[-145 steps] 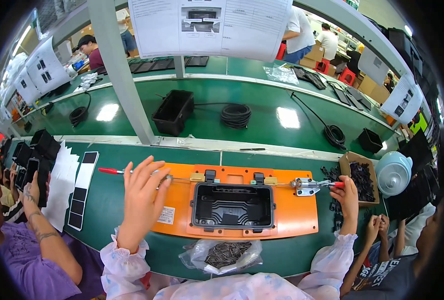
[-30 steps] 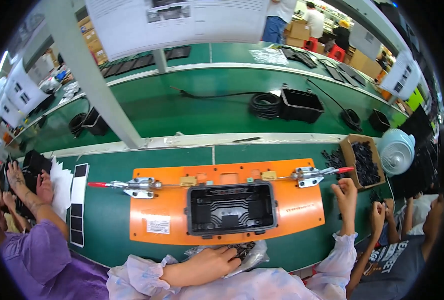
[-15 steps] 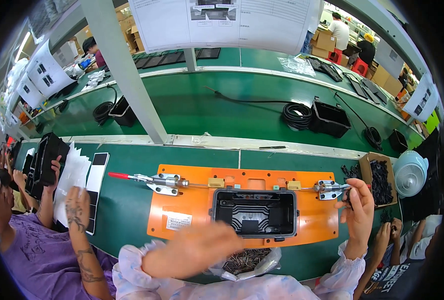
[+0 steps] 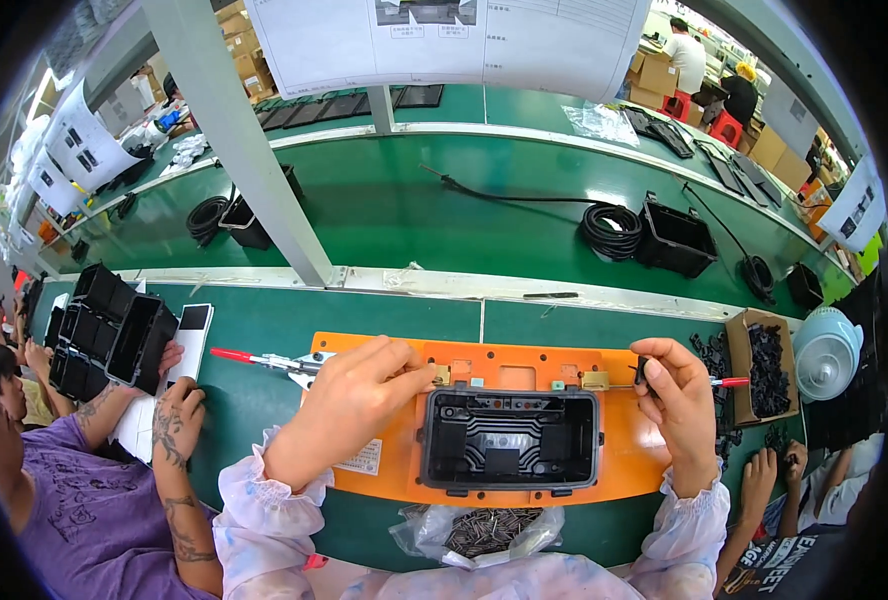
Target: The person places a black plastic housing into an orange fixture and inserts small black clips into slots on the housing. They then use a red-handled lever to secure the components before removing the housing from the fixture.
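Note:
An orange fixture plate (image 4: pixel 626 462) lies in front of me, with a black plastic box (image 4: pixel 512 490) set open side up in it. My left hand (image 4: pixel 356 398) is over the plate's left side, fingertips pinched beside the left brass block (image 4: pixel 443 375); whatever they hold is hidden. My right hand (image 4: pixel 682 405) pinches a small black plastic part (image 4: pixel 642 372) near the right brass block (image 4: pixel 596 380). A red clamp handle (image 4: pixel 232 354) sticks out on the left, another red handle (image 4: pixel 732 382) on the right. Each hand partly covers the clamp on its side.
A clear bag of metal screws or pins (image 4: pixel 489 530) lies before the plate. At right stand a carton of black parts (image 4: pixel 767 370) and a pale blue fan (image 4: pixel 826 352). A person in purple (image 4: pixel 104 510) handles black boxes at left. Behind runs a green belt (image 4: pixel 404 210) with coiled cables.
My left hand has moved from in front of the box up to the left brass block. My right hand has shifted inward from the right clamp. The neighbour at left has brought black boxes closer.

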`<state>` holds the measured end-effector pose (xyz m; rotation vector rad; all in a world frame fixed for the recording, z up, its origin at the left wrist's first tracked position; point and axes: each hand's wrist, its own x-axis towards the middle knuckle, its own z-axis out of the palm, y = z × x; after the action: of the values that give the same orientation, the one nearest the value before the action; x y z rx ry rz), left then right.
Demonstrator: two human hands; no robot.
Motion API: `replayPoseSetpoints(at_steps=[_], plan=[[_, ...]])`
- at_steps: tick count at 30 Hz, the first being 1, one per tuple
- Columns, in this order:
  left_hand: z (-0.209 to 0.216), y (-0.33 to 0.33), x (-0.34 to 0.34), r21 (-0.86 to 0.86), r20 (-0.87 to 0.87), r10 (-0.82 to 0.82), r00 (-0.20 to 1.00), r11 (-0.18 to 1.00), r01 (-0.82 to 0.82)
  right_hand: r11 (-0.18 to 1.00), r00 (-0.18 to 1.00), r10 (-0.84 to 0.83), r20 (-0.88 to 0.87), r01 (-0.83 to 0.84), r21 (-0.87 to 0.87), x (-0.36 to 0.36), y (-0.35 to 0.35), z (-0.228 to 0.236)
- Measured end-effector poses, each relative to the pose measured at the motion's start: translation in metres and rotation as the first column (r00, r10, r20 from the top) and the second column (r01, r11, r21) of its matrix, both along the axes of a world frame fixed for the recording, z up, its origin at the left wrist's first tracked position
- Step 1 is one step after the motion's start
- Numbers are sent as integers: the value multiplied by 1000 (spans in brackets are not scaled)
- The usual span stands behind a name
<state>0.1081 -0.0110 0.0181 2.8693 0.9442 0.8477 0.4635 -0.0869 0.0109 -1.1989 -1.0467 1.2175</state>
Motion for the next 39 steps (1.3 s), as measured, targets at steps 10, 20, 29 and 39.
replayPoseSetpoints(at_steps=[10, 20, 29, 39], plan=[[18, 8, 37, -125, 268, -133, 954, 977, 171, 997, 992, -72, -100, 72, -7, 14, 1, 2], [-15, 26, 146, -299, 340, -392, 855, 817, 493, 997, 993, -75, -90, 74, -20, 19, -7, 0], [-26, 18, 149, -208, 313, -393, 864, 860, 466, 1000, 987, -29, -158, 29, -1, 30, -5, -9], [-23, 12, 139, -109, 109, -498, 860, 854, 509, 999, 998, -38, -56, 38, -1, 28, 3, -1]])
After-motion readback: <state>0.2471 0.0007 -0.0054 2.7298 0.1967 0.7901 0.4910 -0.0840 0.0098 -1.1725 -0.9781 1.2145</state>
